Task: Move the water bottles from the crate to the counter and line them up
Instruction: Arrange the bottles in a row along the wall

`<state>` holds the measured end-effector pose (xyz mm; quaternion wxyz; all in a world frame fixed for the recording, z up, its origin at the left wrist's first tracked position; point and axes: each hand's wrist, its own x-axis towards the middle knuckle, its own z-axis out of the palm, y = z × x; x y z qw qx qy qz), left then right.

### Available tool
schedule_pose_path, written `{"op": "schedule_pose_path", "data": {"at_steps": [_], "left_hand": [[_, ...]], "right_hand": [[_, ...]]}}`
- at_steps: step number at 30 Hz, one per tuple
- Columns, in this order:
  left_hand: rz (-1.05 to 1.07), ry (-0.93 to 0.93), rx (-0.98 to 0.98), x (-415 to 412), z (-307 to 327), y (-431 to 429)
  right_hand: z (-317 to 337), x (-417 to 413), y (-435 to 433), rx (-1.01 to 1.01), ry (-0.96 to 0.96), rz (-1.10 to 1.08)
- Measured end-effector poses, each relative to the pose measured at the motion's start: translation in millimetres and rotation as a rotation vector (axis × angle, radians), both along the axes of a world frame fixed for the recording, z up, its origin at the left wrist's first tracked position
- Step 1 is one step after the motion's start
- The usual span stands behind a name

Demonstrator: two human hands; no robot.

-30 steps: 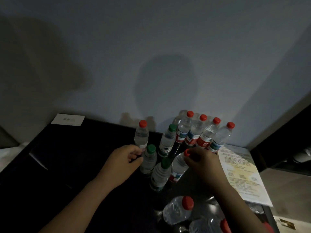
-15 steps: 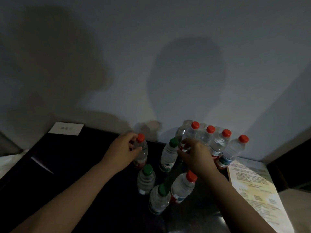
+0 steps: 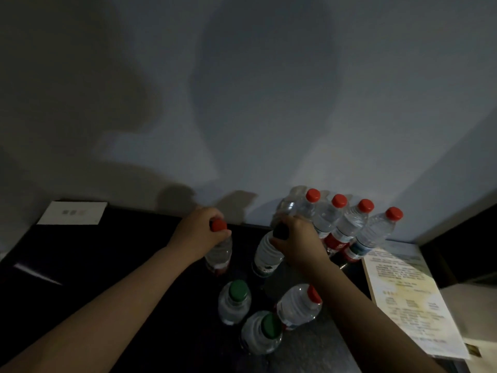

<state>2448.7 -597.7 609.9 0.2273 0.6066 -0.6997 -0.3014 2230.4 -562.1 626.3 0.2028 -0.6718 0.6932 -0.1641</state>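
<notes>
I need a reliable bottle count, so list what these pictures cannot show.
Head view, crate: outside the frame, so bottles left in it are uncountable.
Head view, bottle in the right hand: cap colour lost in the grip's shadow.
Head view, white card: marks too small and blurred.
Head view, printed sheet: text blurred.

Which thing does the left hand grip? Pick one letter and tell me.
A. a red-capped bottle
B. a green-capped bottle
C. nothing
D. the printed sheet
A: the left hand curls round the top of a red-capped bottle standing on the black counter; the right hand grips the dark-capped bottle beside it.
</notes>
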Motion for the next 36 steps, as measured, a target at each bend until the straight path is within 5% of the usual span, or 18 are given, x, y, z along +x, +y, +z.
{"op": "schedule_pose_path", "data": {"at_steps": [36], "left_hand": [[-0.184, -0.011, -0.132, -142.9, -2.5, -100.6]], "right_hand": [[5.4, -90.5, 30.1, -0.173, -0.079, -0.149]]}}
